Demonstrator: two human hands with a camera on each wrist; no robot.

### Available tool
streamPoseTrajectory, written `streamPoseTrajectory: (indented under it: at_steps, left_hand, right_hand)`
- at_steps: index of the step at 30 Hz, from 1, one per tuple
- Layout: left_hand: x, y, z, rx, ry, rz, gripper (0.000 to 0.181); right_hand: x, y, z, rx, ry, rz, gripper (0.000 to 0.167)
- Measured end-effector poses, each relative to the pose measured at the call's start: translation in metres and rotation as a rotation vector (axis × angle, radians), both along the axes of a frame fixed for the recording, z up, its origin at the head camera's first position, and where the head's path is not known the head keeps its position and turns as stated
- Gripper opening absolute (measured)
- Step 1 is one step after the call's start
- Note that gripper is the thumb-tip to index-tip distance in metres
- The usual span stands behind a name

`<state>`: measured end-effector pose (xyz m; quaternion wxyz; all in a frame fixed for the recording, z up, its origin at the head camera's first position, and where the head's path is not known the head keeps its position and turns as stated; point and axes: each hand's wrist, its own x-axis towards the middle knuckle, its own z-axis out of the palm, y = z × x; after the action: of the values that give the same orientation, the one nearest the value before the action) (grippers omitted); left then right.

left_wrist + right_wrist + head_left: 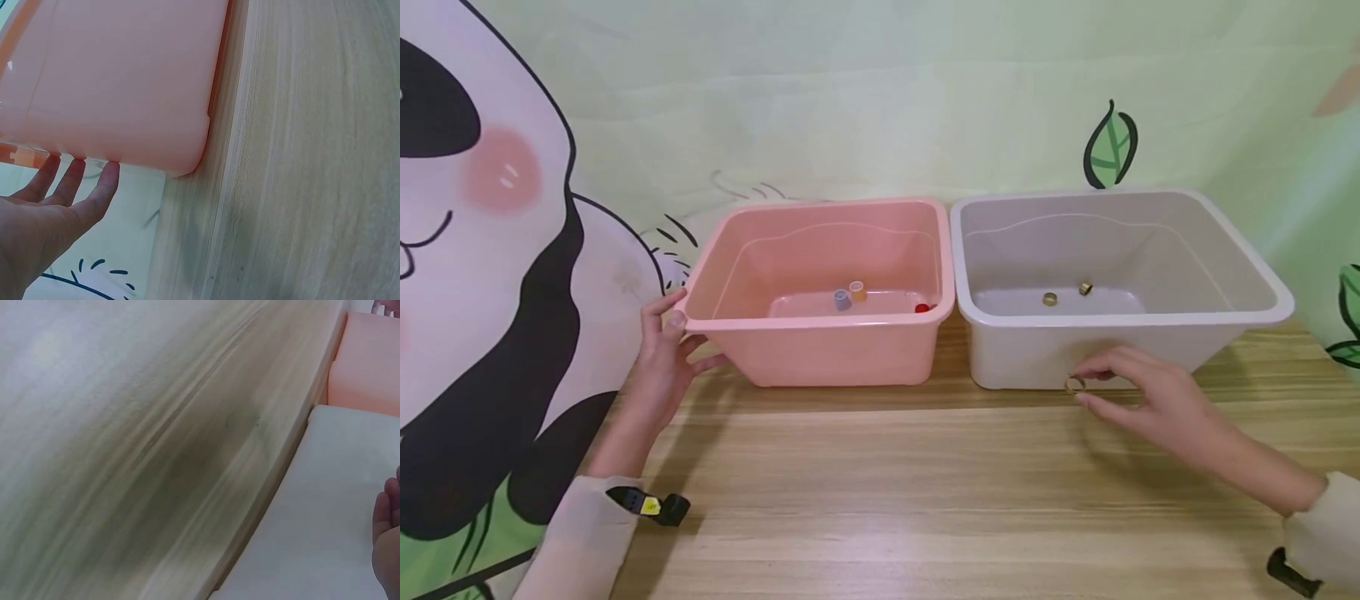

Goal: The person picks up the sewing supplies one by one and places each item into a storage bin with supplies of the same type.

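Note:
My left hand holds the left front corner of a pink plastic bin, its thumb on the rim. In the left wrist view, fingertips touch the bin's outer wall. My right hand pinches a small gold ring between thumb and forefinger, in front of the light grey bin and below its rim. Inside the grey bin lie a gold ring and another gold ring-like piece. The right wrist view shows only part of the right hand; the ring is hidden there.
The two bins stand side by side on a wooden table. On the pink bin's floor are a small lilac piece, an orange piece and a red piece. A printed cloth hangs behind.

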<state>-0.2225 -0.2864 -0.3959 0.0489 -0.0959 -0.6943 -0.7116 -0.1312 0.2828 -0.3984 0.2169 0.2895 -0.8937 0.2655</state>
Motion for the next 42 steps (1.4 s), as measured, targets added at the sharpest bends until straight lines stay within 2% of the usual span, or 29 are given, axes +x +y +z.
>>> streamPoseTrajectory:
  at_steps: [11, 20, 31, 42]
  left_hand:
    - [0.001, 0.000, 0.000, -0.019, 0.005, -0.008, 0.044]
    - [0.000, 0.000, 0.000, -0.017, -0.003, 0.001, 0.045]
    - [0.001, 0.000, 0.000, -0.033, 0.003, 0.002, 0.046]
    - [0.000, 0.000, 0.000, -0.016, 0.001, -0.001, 0.045]
  right_hand:
    - [0.000, -0.002, 0.010, 0.027, 0.009, -0.020, 0.040]
    - [-0.003, -0.002, 0.021, 0.014, 0.005, 0.015, 0.043]
    - [-0.002, -0.003, 0.027, 0.000, -0.044, 0.083, 0.041]
    - [-0.001, -0.001, 0.039, 0.035, -0.068, 0.087, 0.041]
